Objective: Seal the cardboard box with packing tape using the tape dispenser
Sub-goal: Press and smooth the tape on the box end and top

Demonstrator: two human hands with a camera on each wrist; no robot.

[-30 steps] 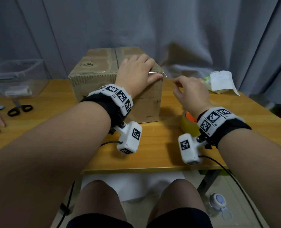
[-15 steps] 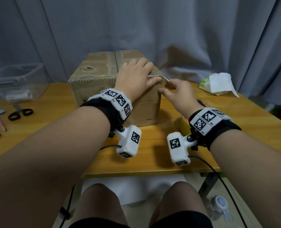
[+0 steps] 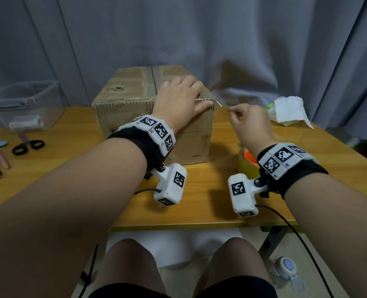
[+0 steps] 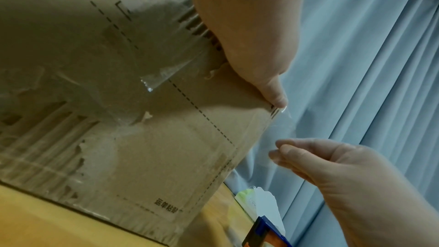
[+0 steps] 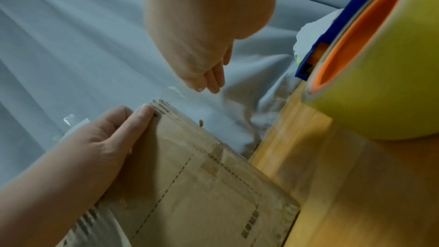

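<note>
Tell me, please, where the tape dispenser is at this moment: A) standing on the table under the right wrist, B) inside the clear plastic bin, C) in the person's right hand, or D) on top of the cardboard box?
A: the tape dispenser stands on the table right of the cardboard box, partly hidden by the right wrist, while the right hand pinches only a clear tape end.

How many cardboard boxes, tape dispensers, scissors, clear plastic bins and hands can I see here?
Cardboard box: 1
Tape dispenser: 1
Scissors: 1
Clear plastic bin: 1
Hands: 2, left hand on the box, right hand pinching clear tape
Total: 6
</note>
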